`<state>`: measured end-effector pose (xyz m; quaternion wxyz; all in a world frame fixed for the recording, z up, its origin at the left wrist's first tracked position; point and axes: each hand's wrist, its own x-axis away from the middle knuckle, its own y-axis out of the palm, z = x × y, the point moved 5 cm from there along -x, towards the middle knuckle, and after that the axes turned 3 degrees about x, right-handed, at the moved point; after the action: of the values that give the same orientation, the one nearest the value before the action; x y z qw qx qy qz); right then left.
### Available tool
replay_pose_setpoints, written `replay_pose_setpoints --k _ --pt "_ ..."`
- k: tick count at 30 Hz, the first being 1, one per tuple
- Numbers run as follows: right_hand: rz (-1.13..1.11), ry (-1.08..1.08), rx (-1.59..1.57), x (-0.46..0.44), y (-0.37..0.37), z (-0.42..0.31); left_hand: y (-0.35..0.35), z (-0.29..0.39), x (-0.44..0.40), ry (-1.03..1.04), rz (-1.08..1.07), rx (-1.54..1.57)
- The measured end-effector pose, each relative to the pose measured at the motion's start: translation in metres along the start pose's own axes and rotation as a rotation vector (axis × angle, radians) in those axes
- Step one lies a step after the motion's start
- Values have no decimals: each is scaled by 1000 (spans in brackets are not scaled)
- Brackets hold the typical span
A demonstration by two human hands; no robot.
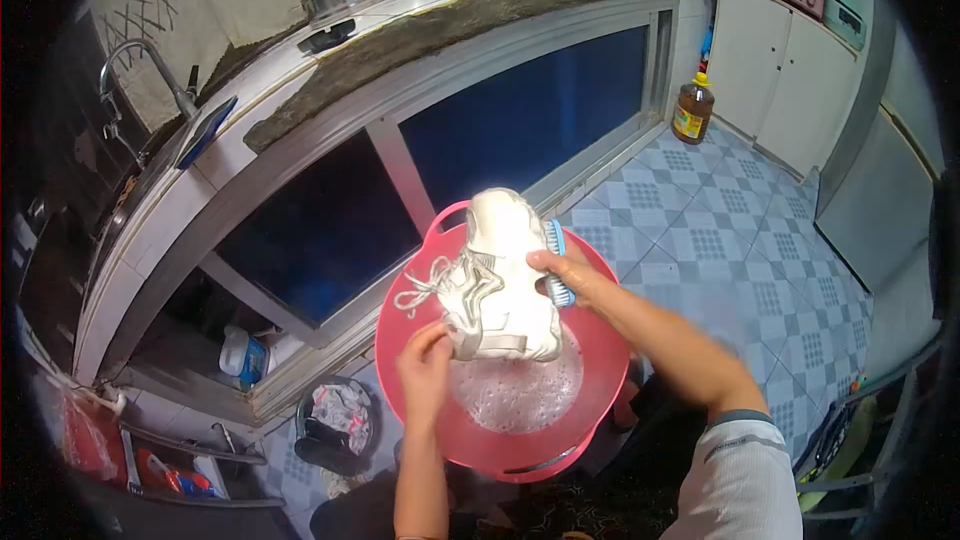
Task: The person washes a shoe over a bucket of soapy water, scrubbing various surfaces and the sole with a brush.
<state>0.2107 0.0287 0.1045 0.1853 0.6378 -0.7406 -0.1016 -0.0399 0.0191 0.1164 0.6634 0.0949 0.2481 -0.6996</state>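
Observation:
A white sneaker [510, 280] with grey trim is held above a pink basin [600, 370], its loose laces hanging to the left. Its heel end is pinched between the fingers of my left hand [425, 360]. My right hand [568, 278] grips a blue scrub brush [556, 240] whose pale bristles face the sole side of the shoe. Part of the brush is hidden behind my fingers. Foamy water [520, 395] lies in the bottom of the basin.
Behind the basin runs a counter with dark glass doors [530, 110]. An oil bottle [693, 110] stands on the tiled floor [690, 200] by white cabinets [780, 70]. Left of the basin is a small dark tub [372, 420] with cloth in it. A faucet [150, 60] rises at upper left.

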Motion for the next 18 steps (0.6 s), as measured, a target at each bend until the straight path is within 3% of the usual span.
replay_pose_setpoints --k 2,4,6,11,13,16,18 --pt "-75 -29 111 -5 2 -8 4 -19 2 -568 -76 363" --pt "-94 -56 119 0 12 -13 3 -34 -4 -634 -167 395" --pt "-49 -104 210 6 18 -20 22 -35 -1 -895 -241 1109" --pt "-35 -91 240 3 8 -18 35 -48 -2 -908 -409 1470" --pt "-44 -61 225 -4 -2 -11 43 -54 2 -894 -682 1736" --pt "-88 -60 180 -21 -15 15 50 -11 1 -987 -488 1493" --pt "-212 -41 100 -23 -9 21 60 -13 3 -977 -385 1494"
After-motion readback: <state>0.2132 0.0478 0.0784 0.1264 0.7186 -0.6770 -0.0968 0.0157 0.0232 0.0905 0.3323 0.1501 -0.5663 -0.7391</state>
